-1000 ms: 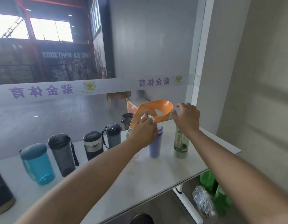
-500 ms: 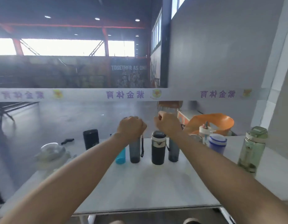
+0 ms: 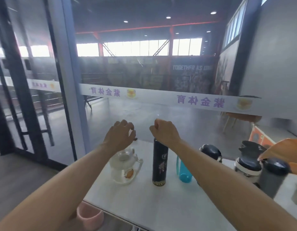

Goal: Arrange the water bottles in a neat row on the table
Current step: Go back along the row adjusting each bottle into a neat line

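Several water bottles stand in a row on the white table (image 3: 161, 207): a clear bottle with a handle (image 3: 124, 165), a tall black flask (image 3: 159, 165), a teal bottle (image 3: 185, 173), a dark-lidded bottle (image 3: 211, 151), a black-and-steel bottle (image 3: 247, 164) and a grey bottle (image 3: 272, 178). My left hand (image 3: 120, 135) hovers above the clear bottle, fingers loosely curled and holding nothing. My right hand (image 3: 164, 130) is a closed fist just over the top of the black flask. My right forearm hides part of the teal and dark-lidded bottles.
A glass wall with a white lettered strip (image 3: 161, 97) runs right behind the table. An orange chair back (image 3: 284, 152) sits at the far right. A pink round object (image 3: 89, 217) lies below the table's near left corner. The table's left edge is close to the clear bottle.
The view has swung left along the row. Both hands moved from the dark bottles in the middle to above the clear bottle and the black flask at the left end.
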